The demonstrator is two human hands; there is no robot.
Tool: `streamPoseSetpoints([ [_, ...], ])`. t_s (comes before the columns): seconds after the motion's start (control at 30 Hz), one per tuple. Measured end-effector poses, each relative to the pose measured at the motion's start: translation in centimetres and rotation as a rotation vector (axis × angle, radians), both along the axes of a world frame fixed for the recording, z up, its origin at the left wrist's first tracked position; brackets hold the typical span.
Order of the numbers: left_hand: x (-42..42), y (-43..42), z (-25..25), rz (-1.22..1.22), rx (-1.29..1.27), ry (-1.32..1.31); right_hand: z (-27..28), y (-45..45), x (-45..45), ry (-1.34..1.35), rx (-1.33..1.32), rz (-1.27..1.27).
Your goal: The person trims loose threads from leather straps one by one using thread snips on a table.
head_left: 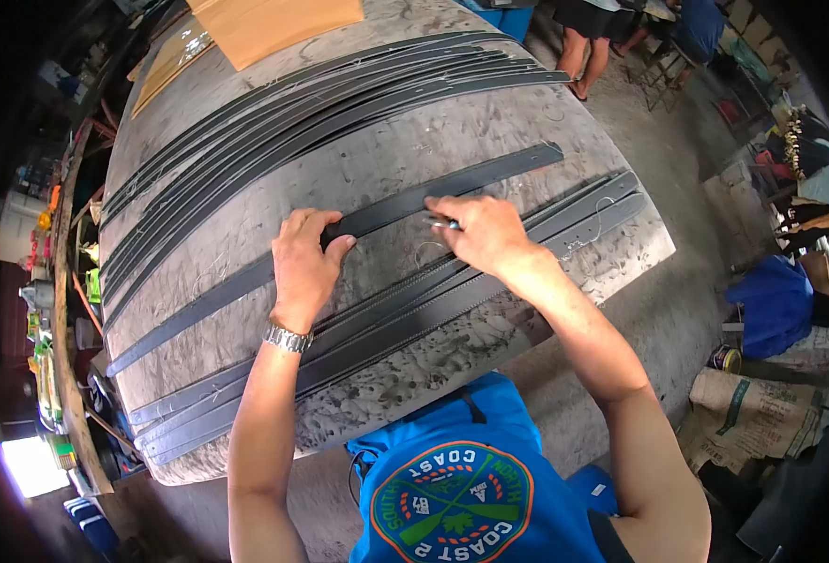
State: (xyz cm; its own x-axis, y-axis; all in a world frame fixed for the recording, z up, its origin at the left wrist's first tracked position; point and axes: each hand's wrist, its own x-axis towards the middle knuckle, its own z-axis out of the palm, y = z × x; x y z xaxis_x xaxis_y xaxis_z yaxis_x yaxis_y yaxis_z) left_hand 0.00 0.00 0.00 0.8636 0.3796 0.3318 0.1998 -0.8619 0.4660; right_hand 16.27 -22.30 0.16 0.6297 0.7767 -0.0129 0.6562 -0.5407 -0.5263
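Note:
A long dark strap-like strip [414, 205] lies diagonally across the worn table. My left hand [304, 261] is over its middle, fingers curled and thumb bent round a dark part of the strip at its edge. My right hand [489, 235] is to the right, its index finger reaching to the strip's near edge. In its curled fingers is a small metal tool [445, 223] with a bluish glint; its kind is mostly hidden. Nearer my body lies a bundle of similar dark strips [405, 314], with pale stitching and loose threads along them.
Several more dark strips [283, 127] lie in a row on the far side of the table [377, 150]. Brown cardboard [278, 28] is at the far edge. Another person's legs [585, 52] are beyond the far right corner. Sacking [752, 413] lies on the floor at right.

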Motion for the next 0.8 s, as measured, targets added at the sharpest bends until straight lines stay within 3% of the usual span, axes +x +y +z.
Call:
streamPoseSetpoints([
  [0.07, 0.0, -0.6, 0.1, -0.01, 0.021, -0.013, 0.8, -0.1, -0.9, 0.064, 0.01, 0.061],
  [0.2, 2.1, 0.5, -1.0, -0.049, 0.018, -0.074, -0.3, -0.4, 1.8, -0.051, 0.107, -0.056],
  [0.3, 4.1, 0.2, -1.3, -0.067, -0.074, -0.042, 0.6, -0.6, 2.3, -0.076, -0.021, -0.145],
  [0.43, 6.6, 0.0, -1.8, -0.095, -0.155, -0.032, 0.5, 1.7, -0.1, -0.081, -0.125, -0.042],
  [0.57, 7.7, 0.1, -2.3, -0.141, -0.106, -0.03, -0.1, 1.8, -1.5, -0.052, 0.085, 0.017],
  [0.8, 9.2, -0.7, -2.3, -0.15, -0.173, 0.005, -0.5, 0.5, -2.4, 0.044, 0.304, -0.173],
])
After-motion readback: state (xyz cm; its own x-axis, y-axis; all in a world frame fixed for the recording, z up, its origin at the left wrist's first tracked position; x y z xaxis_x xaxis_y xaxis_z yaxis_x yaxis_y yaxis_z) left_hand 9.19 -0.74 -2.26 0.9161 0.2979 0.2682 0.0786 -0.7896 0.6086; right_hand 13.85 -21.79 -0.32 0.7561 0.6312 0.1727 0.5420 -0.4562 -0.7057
